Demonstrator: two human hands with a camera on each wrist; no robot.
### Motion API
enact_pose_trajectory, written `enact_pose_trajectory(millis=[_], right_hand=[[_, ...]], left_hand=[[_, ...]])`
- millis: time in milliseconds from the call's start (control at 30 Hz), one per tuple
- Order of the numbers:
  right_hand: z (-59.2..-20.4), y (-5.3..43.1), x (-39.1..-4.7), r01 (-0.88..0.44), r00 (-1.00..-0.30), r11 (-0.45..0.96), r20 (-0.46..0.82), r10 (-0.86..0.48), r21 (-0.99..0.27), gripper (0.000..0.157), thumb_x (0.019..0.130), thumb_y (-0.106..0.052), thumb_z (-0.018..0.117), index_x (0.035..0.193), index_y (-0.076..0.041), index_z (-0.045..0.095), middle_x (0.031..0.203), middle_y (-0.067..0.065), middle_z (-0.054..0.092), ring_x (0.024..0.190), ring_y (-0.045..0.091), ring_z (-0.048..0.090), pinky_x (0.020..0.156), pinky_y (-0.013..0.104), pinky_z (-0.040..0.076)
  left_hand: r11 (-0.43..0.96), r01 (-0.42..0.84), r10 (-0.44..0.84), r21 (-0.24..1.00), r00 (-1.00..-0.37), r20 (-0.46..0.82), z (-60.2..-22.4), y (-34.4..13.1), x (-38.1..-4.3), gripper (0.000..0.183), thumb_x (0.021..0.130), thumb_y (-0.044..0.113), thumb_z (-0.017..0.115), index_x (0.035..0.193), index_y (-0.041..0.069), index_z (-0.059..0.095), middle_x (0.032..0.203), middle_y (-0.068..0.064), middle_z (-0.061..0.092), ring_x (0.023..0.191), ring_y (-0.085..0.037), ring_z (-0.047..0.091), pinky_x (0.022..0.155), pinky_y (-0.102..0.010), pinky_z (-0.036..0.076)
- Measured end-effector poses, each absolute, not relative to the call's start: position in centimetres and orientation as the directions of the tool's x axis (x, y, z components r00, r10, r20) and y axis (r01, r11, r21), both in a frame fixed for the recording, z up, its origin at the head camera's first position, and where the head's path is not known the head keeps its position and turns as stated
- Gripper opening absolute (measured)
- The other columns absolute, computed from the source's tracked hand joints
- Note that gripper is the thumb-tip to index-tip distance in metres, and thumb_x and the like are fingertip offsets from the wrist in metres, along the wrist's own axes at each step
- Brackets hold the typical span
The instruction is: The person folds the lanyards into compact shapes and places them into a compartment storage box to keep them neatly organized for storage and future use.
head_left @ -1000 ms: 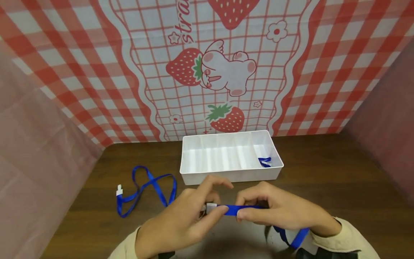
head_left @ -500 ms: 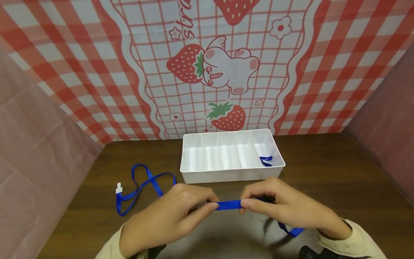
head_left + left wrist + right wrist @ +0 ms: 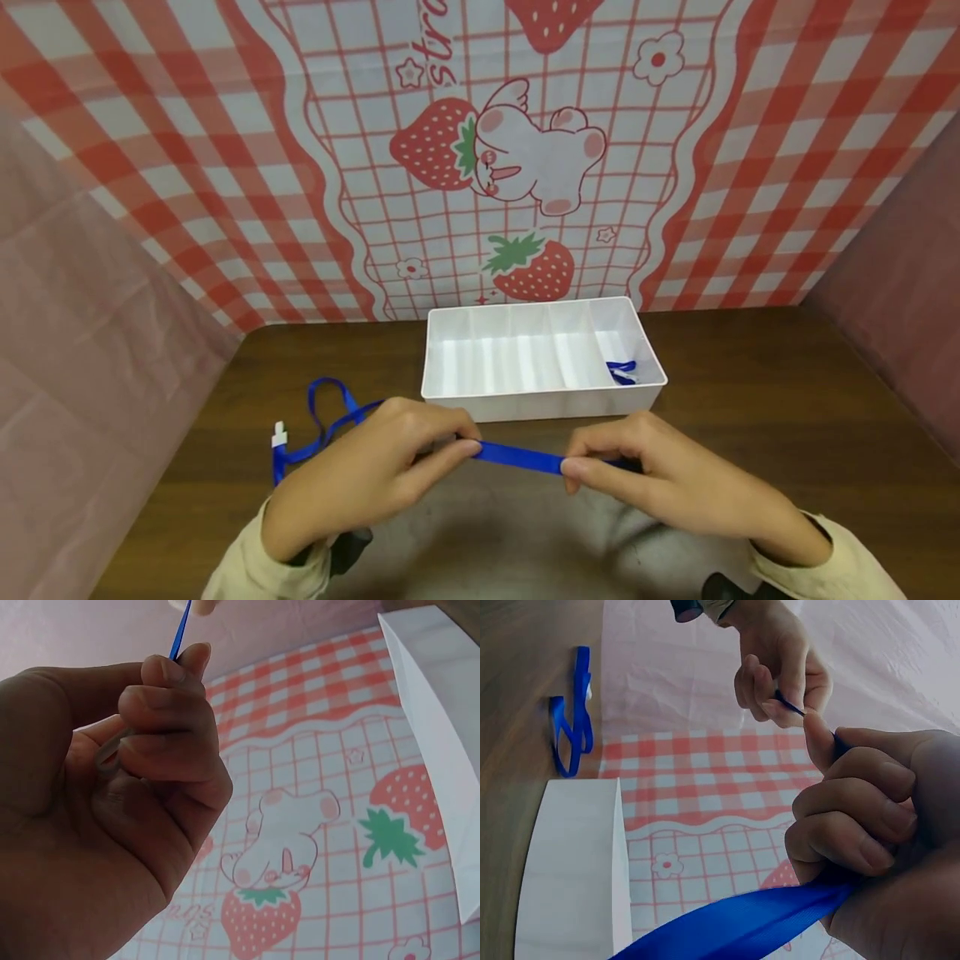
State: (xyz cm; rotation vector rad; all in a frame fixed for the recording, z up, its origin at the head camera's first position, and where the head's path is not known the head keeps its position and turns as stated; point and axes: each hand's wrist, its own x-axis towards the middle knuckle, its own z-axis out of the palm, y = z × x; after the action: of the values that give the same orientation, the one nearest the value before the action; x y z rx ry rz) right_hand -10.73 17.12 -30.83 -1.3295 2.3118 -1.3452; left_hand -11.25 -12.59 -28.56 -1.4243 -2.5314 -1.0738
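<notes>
Pinched a blue strap (image 3: 519, 457) between the thumb and fingertips of the left hand (image 3: 367, 479), and gripped it likewise in the right hand (image 3: 667, 483), with the remaining fingers of both curled inward. Held it stretched between them, sloping slightly down toward the right, above a greyish surface (image 3: 525, 533). Saw more blue ribbon (image 3: 735, 922) trailing from below the right fingers in the right wrist view. Saw also a pale loop (image 3: 112, 754) within the left fingers, too shaded to identify.

Had a second blue lanyard (image 3: 351, 403) lying on the brown table (image 3: 750, 375) to the left, white clip (image 3: 279, 434) at one end; blocked part of it from the head camera with the left hand. Found a white tray (image 3: 543, 407) just beyond both hands, near the foot of an upright printed cloth (image 3: 637, 167), and counted five compartments. Spotted a small blue bundle (image 3: 621, 372) with a whitish part in the rightmost one.

Noticed pink drapes (image 3: 90, 333) at left and right. Wore pale sleeves (image 3: 832, 567), with dark devices (image 3: 352, 546) at both wrists, partly cut off or covered.
</notes>
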Motion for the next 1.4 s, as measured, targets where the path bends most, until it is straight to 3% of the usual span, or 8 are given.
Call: enact_pose_trajectory(millis=[200,433,733,967,1267,1400], right_hand=[[-31.0,17.5,-11.2,-0.614,-0.608,0.207,0.289,-0.74,-0.762,0.025,0.1,-0.003,0.056,0.096,-0.025,0.067,0.069,-0.011,0.049,0.059,-0.006,0.037,0.046,0.018,0.035],[-30.8,17.6,-11.5,-0.576,-0.67,0.3,0.229,-0.706,-0.761,0.024,0.103,-0.009,0.054,0.095,-0.029,0.065,0.067,-0.019,0.04,0.057,-0.002,0.038,0.051,0.019,0.039],[-30.9,18.3,-12.2,-0.613,-0.648,0.256,0.289,-0.705,-0.748,0.026,0.101,-0.003,0.055,0.095,-0.026,0.065,0.066,-0.011,0.043,0.056,-0.002,0.039,0.047,0.021,0.038],[-30.4,18.9,-12.5,-0.581,-0.69,0.332,0.233,-0.686,-0.743,0.024,0.102,-0.009,0.055,0.092,-0.029,0.065,0.069,-0.017,0.042,0.059,0.0,0.041,0.051,0.021,0.04],[-29.2,21.5,-13.1,-0.548,-0.723,0.403,0.172,-0.669,-0.733,0.021,0.102,-0.013,0.056,0.092,-0.027,0.067,0.073,-0.013,0.05,0.063,0.003,0.043,0.051,0.025,0.039],[-28.9,22.4,-13.3,-0.571,-0.704,0.421,0.156,-0.693,-0.705,0.021,0.102,-0.013,0.056,0.092,-0.028,0.066,0.075,-0.015,0.051,0.066,0.003,0.046,0.053,0.024,0.041]], left_hand=[[0.353,0.75,0.727,0.56,-0.596,0.34,-28.4,-13.3,-11.8,0.015,0.103,0.016,0.056,0.094,0.012,0.068,0.065,0.013,0.048,0.054,0.007,0.037,0.047,-0.015,0.039],[0.382,0.763,0.7,0.522,-0.607,0.376,-28.5,-13.9,-12.5,0.014,0.102,0.013,0.058,0.093,0.011,0.07,0.065,0.013,0.05,0.055,0.006,0.04,0.049,-0.016,0.041],[0.437,0.714,0.656,0.548,-0.669,0.349,-28.3,-14.8,-13.1,0.014,0.101,0.012,0.059,0.094,0.011,0.071,0.065,0.014,0.052,0.051,0.004,0.041,0.047,-0.02,0.041],[0.471,0.683,0.638,0.558,-0.701,0.319,-28.2,-15.3,-13.1,0.015,0.102,0.016,0.058,0.093,0.015,0.07,0.063,0.014,0.049,0.049,0.002,0.039,0.046,-0.021,0.039],[0.522,0.639,0.593,0.565,-0.748,0.298,-28.2,-15.4,-13.4,0.014,0.102,0.019,0.058,0.095,0.015,0.07,0.06,0.014,0.047,0.044,0.0,0.038,0.044,-0.022,0.038],[0.54,0.63,0.582,0.558,-0.758,0.294,-28.2,-15.4,-13.5,0.015,0.102,0.02,0.058,0.095,0.015,0.07,0.059,0.014,0.047,0.043,0.0,0.039,0.043,-0.022,0.038]])
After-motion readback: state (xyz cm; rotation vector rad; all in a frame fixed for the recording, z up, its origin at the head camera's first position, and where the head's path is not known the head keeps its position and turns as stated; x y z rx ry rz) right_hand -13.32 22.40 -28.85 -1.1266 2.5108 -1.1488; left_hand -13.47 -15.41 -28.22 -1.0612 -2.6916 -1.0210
